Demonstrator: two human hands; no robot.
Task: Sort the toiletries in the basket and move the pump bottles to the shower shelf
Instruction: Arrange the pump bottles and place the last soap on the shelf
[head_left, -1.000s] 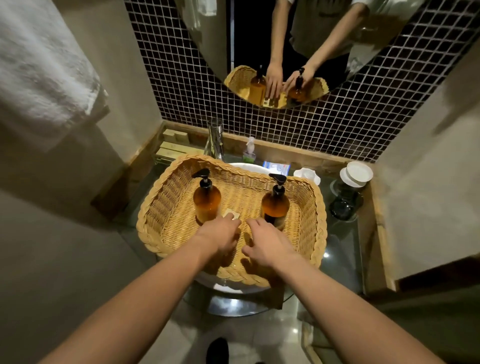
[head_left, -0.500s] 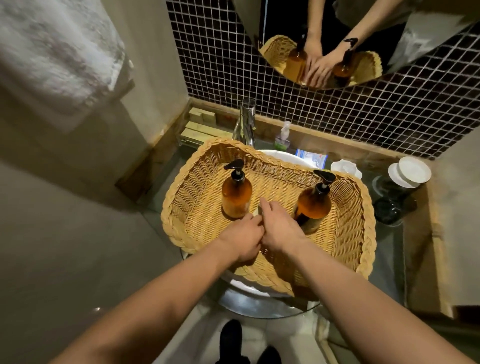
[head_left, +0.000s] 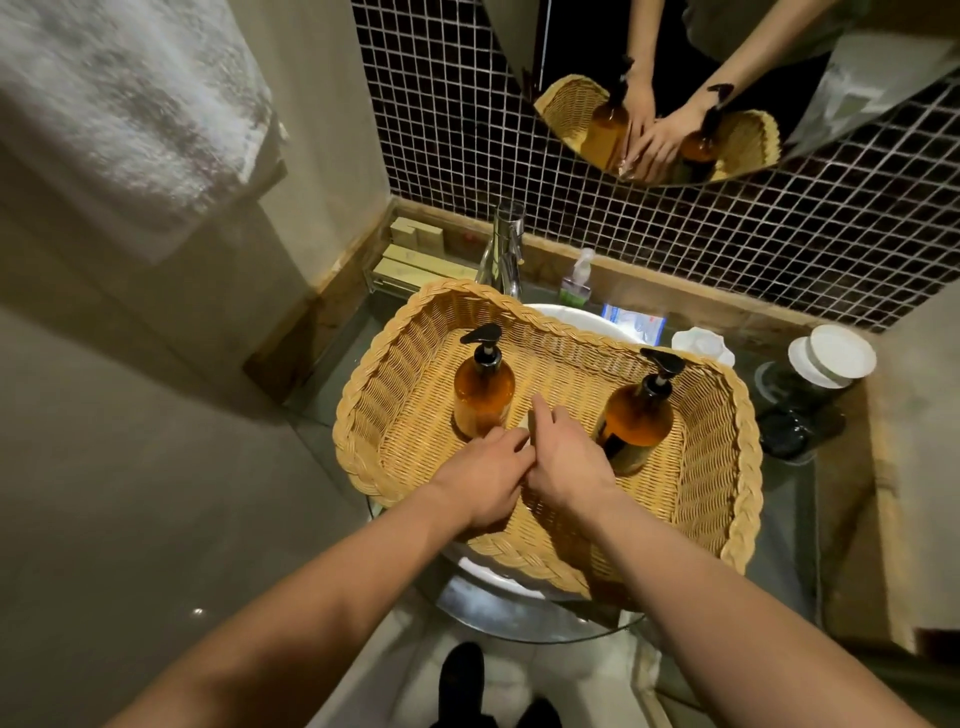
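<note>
Over the sink, your wicker basket holds two amber pump bottles: one toward its far-left corner, one toward its right side, both upright, well apart. Your two hands, left and right, meet between them, fingers pinching one small pale item on the basket floor. Open weave lies along the right and near edges.

Wicker basket: woven, matt. Pump bottles: glossy amber, black plastic pumps. Faucet: polished metal. Counter: glossy glass. Towel: rough terry cloth.
</note>
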